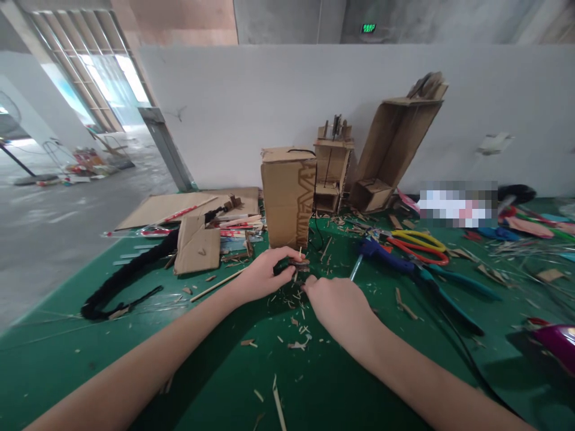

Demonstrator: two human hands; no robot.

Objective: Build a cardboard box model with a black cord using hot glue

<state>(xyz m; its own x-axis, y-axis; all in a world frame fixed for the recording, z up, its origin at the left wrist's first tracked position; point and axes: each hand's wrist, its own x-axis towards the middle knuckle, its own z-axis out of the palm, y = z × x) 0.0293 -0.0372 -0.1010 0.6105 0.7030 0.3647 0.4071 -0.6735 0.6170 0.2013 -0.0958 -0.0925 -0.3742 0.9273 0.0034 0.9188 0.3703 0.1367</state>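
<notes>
At the middle of the green table, my left hand pinches a small brown cardboard piece with a pale thin stick standing out of it. Just to its right, my right hand is closed, fingertips close under that piece; what they grip is hidden. Directly behind the hands stands a tall cardboard box with a zigzag edge on its right side. Wood and cardboard scraps lie scattered below my hands. A blue glue gun rests to the right of my right hand.
Red- and yellow-handled scissors and teal-handled pliers lie at right. Two open cardboard structures, one small and one tall, leaning, stand against the white wall. At left are a black fuzzy strip and a cardboard piece.
</notes>
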